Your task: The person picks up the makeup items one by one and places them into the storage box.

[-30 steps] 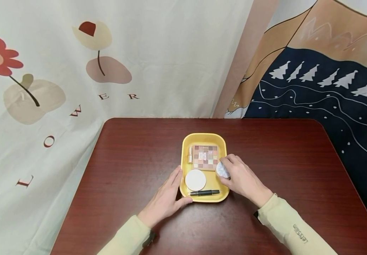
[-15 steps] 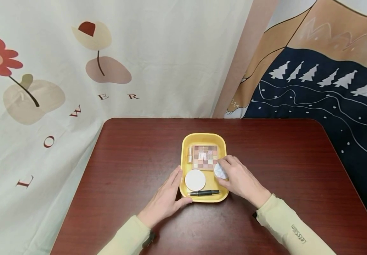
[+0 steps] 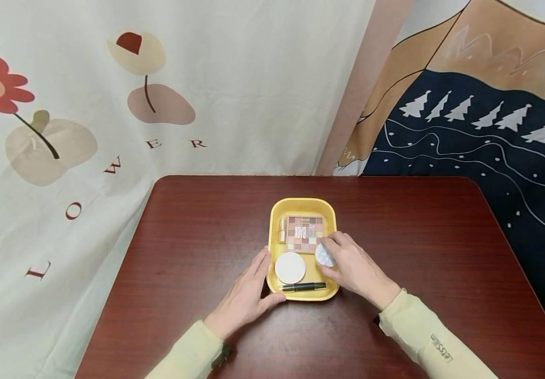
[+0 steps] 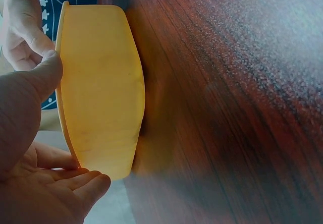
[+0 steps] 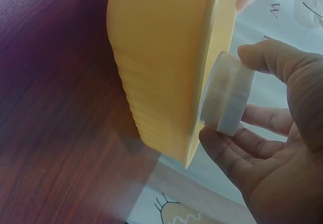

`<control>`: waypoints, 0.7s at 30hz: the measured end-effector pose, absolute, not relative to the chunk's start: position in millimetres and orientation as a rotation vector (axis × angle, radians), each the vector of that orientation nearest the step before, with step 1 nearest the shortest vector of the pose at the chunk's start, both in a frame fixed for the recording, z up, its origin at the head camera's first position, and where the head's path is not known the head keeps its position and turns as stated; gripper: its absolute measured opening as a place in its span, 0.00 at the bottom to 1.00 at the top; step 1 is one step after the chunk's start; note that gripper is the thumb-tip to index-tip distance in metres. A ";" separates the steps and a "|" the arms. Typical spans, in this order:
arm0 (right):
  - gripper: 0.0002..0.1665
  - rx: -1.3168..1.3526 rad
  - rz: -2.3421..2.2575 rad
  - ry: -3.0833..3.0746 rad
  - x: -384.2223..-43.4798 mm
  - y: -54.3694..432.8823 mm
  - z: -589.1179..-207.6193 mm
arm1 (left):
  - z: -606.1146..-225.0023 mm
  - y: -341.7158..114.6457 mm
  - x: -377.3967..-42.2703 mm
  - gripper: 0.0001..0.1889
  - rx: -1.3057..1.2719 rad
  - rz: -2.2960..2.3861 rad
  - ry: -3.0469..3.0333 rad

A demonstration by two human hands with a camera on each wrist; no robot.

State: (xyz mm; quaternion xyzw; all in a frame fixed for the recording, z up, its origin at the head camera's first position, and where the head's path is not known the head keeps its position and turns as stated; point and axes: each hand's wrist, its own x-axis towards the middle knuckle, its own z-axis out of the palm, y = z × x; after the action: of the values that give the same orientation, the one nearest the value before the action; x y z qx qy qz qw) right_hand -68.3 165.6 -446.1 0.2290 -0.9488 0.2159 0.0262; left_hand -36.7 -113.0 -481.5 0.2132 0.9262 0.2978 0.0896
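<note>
A small round jar with a pale patterned top and translucent sides is pinched between the thumb and fingers of my right hand. It is held over the right side of the yellow tray; the right wrist view shows the jar at the level of the rim. My left hand rests against the tray's near left corner, fingers straight along the left wall and thumb at the front edge. Inside the tray lie an eyeshadow palette, a small lipstick-like tube, a round white compact and a black pen-shaped tube.
The tray stands on a dark red wooden table. Behind the table hang a white flower-print curtain and a navy curtain with tree shapes.
My right hand has shifted slightly left with the jar, bringing it from the tray's right rim to farther over the inside. The left hand and tray have stayed put.
</note>
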 end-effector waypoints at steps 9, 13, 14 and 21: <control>0.30 0.737 0.645 -2.916 -67.9 163.1 -447.2 | -481.9 -113.6 -35.9 0.55 0.639 0.884 2.759; 0.31 0.756 0.623 -2.902 -68.0 162.9 -448.4 | -481.3 -113.4 -36.2 0.55 0.638 0.881 2.754; 0.31 0.760 0.618 -2.902 -68.0 162.7 -448.8 | -481.4 -113.3 -36.3 0.55 0.640 0.884 2.755; 0.31 0.794 0.612 -2.884 -68.1 162.5 -450.3 | -482.3 -113.0 -36.3 0.52 0.679 0.921 2.777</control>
State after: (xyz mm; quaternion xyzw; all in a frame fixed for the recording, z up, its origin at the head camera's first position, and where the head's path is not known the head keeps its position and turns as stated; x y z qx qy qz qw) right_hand -68.1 162.5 -450.3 0.2596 -0.9437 0.2001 0.0441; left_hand -36.3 -113.0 -482.3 0.2255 0.9224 0.3059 0.0691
